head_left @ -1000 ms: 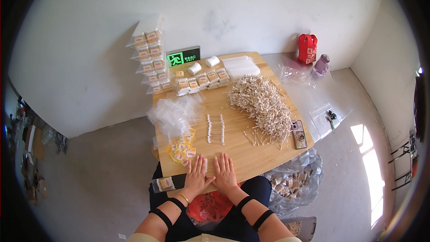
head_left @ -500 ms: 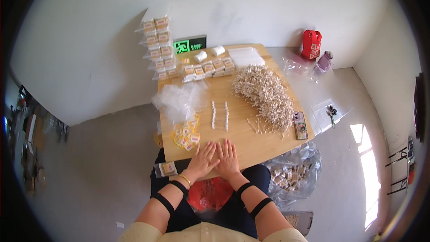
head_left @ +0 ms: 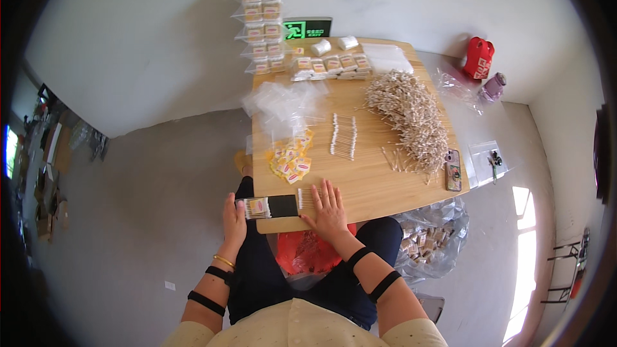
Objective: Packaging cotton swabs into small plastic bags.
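White wall (head_left: 160, 58) backs the wooden table (head_left: 376, 189) in my head view. Mid-frame, a swab heap (head_left: 414, 119), clear bags (head_left: 283, 106) and yellow labels (head_left: 290, 159) flank a middle swab row (head_left: 343, 136). Lower centre, my right hand (head_left: 329, 213) lies flat, fingers slightly parted, partly hiding a nearer swab row (head_left: 304, 198). Lower left, my left hand (head_left: 234, 223) holds a swab packet (head_left: 258, 208) by its end, against a black plate (head_left: 283, 205).

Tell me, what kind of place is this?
Probably a small packing room: a big heap of swabs and yellow cards lie on the table, with filled packs stacked at its far left.
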`<state>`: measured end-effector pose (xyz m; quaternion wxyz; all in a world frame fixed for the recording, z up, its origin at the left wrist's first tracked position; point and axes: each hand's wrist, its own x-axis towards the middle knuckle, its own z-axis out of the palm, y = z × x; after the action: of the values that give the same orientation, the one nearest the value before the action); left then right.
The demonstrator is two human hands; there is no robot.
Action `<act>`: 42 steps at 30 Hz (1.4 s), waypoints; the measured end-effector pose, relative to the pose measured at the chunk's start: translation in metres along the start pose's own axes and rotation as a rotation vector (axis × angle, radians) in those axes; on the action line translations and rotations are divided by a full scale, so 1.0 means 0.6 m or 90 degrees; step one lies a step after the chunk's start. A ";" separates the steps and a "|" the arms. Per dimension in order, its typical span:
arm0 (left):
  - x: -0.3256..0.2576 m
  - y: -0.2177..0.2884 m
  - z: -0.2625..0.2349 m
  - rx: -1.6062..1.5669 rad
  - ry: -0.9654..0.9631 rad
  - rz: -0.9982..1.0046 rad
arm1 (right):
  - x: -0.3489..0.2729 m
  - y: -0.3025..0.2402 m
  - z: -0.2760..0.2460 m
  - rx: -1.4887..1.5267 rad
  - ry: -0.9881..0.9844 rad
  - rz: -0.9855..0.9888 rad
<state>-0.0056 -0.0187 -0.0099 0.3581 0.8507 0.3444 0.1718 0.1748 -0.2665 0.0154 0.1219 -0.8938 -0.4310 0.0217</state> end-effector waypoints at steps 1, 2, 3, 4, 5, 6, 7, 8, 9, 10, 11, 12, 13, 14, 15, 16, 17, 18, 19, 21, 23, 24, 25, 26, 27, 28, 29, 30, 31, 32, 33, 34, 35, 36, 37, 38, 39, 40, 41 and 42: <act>0.003 -0.008 0.004 -0.028 0.001 -0.035 | 0.003 -0.016 0.006 0.005 -0.004 -0.008; 0.005 -0.008 0.021 -0.088 0.097 -0.008 | 0.007 -0.033 0.016 -0.008 -0.005 -0.022; 0.012 0.005 0.026 -0.086 0.098 -0.013 | 0.008 -0.045 0.021 -0.024 -0.006 -0.030; 0.022 0.017 0.028 -0.100 0.053 -0.103 | 0.007 -0.053 0.025 0.020 -0.013 -0.030; 0.025 0.026 0.030 -0.112 0.009 -0.192 | 0.006 -0.061 0.027 0.023 -0.016 -0.033; 0.028 0.028 0.040 -0.059 0.070 -0.178 | 0.009 -0.073 0.029 0.004 -0.015 -0.034; 0.029 0.029 0.046 -0.022 0.078 -0.204 | 0.011 -0.084 0.030 -0.015 -0.014 -0.033; 0.031 0.034 0.054 -0.011 0.067 -0.213 | 0.011 -0.089 0.031 -0.015 -0.017 -0.034; 0.032 0.038 0.061 0.001 0.055 -0.222 | 0.009 -0.092 0.032 -0.016 -0.019 -0.024; 0.031 0.041 0.065 -0.018 0.076 -0.203 | 0.008 -0.095 0.032 -0.019 -0.021 -0.013; 0.033 0.025 0.071 -0.018 0.078 -0.207 | 0.009 -0.099 0.031 -0.019 -0.023 -0.016; 0.035 0.003 0.075 -0.103 0.076 -0.201 | 0.012 -0.107 0.030 -0.021 -0.022 -0.022; 0.034 -0.020 0.077 -0.188 0.075 -0.194 | 0.015 -0.115 0.029 -0.023 -0.021 -0.028; 0.034 -0.017 0.081 -0.190 0.071 -0.197 | 0.014 -0.113 0.028 -0.026 -0.025 -0.026; 0.035 -0.014 0.085 -0.302 0.048 -0.237 | 0.013 -0.110 0.028 -0.018 -0.029 -0.026; 0.034 -0.012 0.089 -0.415 0.026 -0.277 | 0.013 -0.110 0.027 -0.011 -0.033 -0.027; 0.034 -0.009 0.091 -0.416 0.026 -0.280 | 0.013 -0.111 0.028 -0.012 -0.036 -0.028; 0.034 -0.007 0.092 -0.464 0.024 -0.293 | 0.013 -0.113 0.029 -0.002 -0.032 -0.036; 0.033 -0.005 0.093 -0.511 0.023 -0.306 | 0.013 -0.115 0.030 0.010 -0.029 -0.045; 0.032 -0.003 0.093 -0.519 0.036 -0.301 | 0.017 -0.122 0.035 0.010 -0.022 -0.055; 0.032 0.002 0.089 -0.527 0.045 -0.295 | 0.021 -0.131 0.040 0.010 -0.015 -0.061; 0.033 0.007 0.086 -0.475 0.054 -0.262 | 0.025 -0.138 0.044 0.019 -0.016 -0.060; 0.033 0.013 0.083 -0.423 0.062 -0.228 | 0.027 -0.145 0.047 0.027 -0.017 -0.059; 0.033 0.014 0.080 -0.420 0.066 -0.230 | 0.031 -0.158 0.048 0.030 -0.018 -0.062; 0.033 0.016 0.078 -0.338 0.095 -0.202 | 0.033 -0.171 0.047 0.028 -0.025 -0.056; 0.032 0.017 0.075 -0.255 0.124 -0.173 | 0.034 -0.180 0.045 0.025 -0.031 -0.050; 0.033 0.021 0.072 -0.255 0.123 -0.172 | 0.034 -0.175 0.048 0.025 -0.030 -0.049; 0.033 0.025 0.068 -0.219 0.110 -0.177 | 0.034 -0.165 0.050 0.049 -0.037 -0.046; 0.034 0.029 0.066 -0.183 0.097 -0.181 | 0.032 -0.154 0.050 0.073 -0.044 -0.043; 0.035 0.022 0.057 -0.181 0.098 -0.183 | 0.031 -0.143 0.045 0.075 -0.045 -0.044; 0.037 0.009 0.044 -0.204 0.081 -0.210 | 0.030 -0.129 0.037 0.038 -0.042 -0.045; 0.038 -0.002 0.035 -0.227 0.065 -0.238 | 0.031 -0.123 0.032 0.001 -0.039 -0.046; 0.039 -0.004 0.030 -0.227 0.064 -0.240 | 0.032 -0.124 0.031 0.001 -0.041 -0.046; 0.041 -0.007 0.026 -0.212 0.074 -0.227 | 0.033 -0.125 0.030 -0.009 -0.045 -0.043; 0.041 -0.009 0.023 -0.197 0.084 -0.214 | 0.032 -0.127 0.029 -0.019 -0.049 -0.041; 0.036 -0.009 0.023 -0.170 0.103 -0.162 | 0.035 -0.133 0.027 -0.018 -0.050 -0.045; 0.038 -0.011 0.025 -0.170 0.106 -0.164 | 0.035 -0.141 0.026 -0.037 -0.070 -0.034; 0.040 -0.012 0.025 -0.147 0.092 -0.135 | 0.037 -0.149 0.025 -0.056 -0.090 -0.024; 0.041 -0.009 0.028 -0.126 0.075 -0.105 | 0.038 -0.152 0.026 -0.057 -0.092 -0.025; 0.040 -0.006 0.030 -0.114 0.104 -0.076 | 0.039 -0.155 0.027 -0.069 -0.096 -0.023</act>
<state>0.0195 -0.0086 -0.0239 0.4129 0.7766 0.4055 0.2489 0.1159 -0.1896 0.0233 0.0411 -0.8871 -0.4553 0.0634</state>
